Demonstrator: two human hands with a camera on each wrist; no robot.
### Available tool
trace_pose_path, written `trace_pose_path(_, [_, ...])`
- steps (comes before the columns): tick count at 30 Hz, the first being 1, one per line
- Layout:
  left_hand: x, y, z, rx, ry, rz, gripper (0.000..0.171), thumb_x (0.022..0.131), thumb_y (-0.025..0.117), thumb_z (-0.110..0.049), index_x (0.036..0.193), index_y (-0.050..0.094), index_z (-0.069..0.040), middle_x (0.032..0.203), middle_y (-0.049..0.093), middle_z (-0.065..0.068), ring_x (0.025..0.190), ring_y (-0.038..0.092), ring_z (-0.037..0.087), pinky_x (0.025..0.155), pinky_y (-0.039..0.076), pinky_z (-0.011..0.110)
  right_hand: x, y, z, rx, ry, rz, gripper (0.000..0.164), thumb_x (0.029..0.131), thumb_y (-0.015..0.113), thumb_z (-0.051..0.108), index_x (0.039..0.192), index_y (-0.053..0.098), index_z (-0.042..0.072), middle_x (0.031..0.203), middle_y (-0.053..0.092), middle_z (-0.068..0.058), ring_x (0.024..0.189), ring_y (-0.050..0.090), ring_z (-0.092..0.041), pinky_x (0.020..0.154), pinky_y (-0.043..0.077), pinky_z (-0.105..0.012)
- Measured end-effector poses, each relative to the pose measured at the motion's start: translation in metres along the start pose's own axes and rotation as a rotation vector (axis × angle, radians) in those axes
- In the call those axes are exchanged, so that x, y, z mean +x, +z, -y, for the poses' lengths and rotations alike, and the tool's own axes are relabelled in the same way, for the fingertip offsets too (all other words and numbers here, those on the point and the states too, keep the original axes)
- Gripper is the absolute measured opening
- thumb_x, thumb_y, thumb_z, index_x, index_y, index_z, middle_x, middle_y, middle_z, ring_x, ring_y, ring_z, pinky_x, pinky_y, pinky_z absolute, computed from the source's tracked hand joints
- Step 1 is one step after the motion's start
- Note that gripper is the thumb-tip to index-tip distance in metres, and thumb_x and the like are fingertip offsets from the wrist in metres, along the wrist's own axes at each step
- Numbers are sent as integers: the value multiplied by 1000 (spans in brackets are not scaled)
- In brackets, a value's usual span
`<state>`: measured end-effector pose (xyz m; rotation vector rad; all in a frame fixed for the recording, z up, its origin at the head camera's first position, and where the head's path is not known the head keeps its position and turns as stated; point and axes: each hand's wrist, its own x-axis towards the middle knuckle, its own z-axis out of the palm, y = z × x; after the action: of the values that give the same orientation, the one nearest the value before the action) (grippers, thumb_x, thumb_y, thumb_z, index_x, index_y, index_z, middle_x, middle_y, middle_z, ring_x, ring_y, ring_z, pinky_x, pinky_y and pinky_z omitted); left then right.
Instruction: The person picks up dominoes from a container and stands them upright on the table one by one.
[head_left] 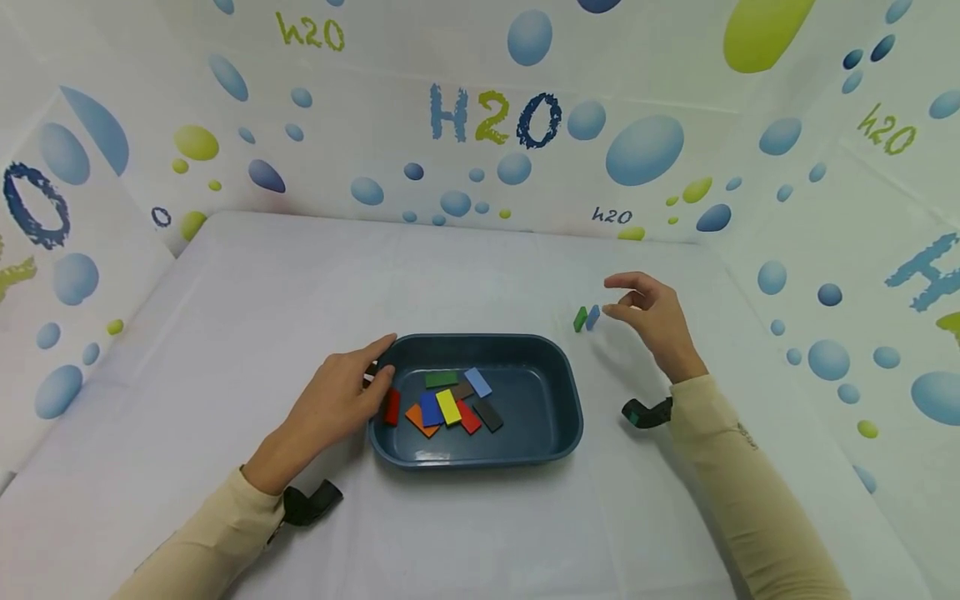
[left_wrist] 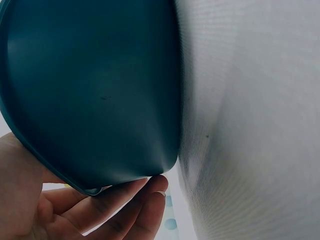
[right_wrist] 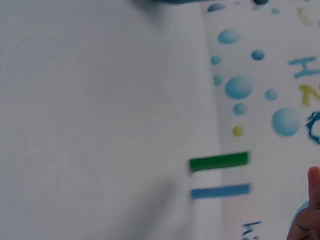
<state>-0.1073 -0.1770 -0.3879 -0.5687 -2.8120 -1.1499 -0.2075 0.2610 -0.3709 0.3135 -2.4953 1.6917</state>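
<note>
A dark blue plastic tray holds several coloured domino tiles, bunched in its left half. My left hand grips the tray's left end, thumb over the rim and fingers along the outer wall; the left wrist view shows those fingers against the tray. Beyond the tray's back right corner, a green domino and a light blue domino stand upright, side by side with a small gap. My right hand hovers just right of the blue domino, fingers loosely bent, nothing between them.
A white cloth covers the table. Behind it and at both sides rise white sheets printed with blue and green drops and "H2O" lettering. Dark wrist cameras hang below both sleeves.
</note>
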Motion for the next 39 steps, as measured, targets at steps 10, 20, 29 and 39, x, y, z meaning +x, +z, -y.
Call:
trace_pose_path(10, [0, -2, 0, 29, 3, -5, 47, 103, 58, -8, 147, 52, 10, 123, 68, 29, 97, 73, 37, 77, 61, 48, 3, 25, 72, 217, -224, 169, 27, 95, 73, 0, 122, 70, -3, 118, 67, -20, 97, 58, -34, 86, 53, -32])
trace_pose_path(20, [0, -3, 0, 27, 0, 0, 48, 104, 57, -8, 148, 51, 9, 126, 66, 29, 99, 73, 38, 78, 61, 49, 14, 84, 116, 224, -259, 443, 22, 95, 74, 6, 117, 74, 4, 114, 70, -15, 96, 62, -37, 85, 56, -41])
trace_pose_path(29, [0, -1, 1, 24, -1, 9, 48, 104, 59, -9, 148, 51, 8, 126, 67, 28, 98, 73, 37, 78, 61, 48, 20, 131, 114, 271, -292, 727, 20, 95, 70, 2, 115, 75, 3, 112, 73, -13, 91, 63, -44, 81, 56, -54])
trace_pose_path(39, [0, -2, 1, 20, -3, 7, 48, 104, 58, -9, 148, 51, 9, 112, 72, 25, 97, 73, 38, 75, 62, 46, 28, 165, 88, 347, -159, 1086, 21, 93, 67, -6, 113, 72, -6, 111, 72, -20, 88, 59, -57, 87, 57, -51])
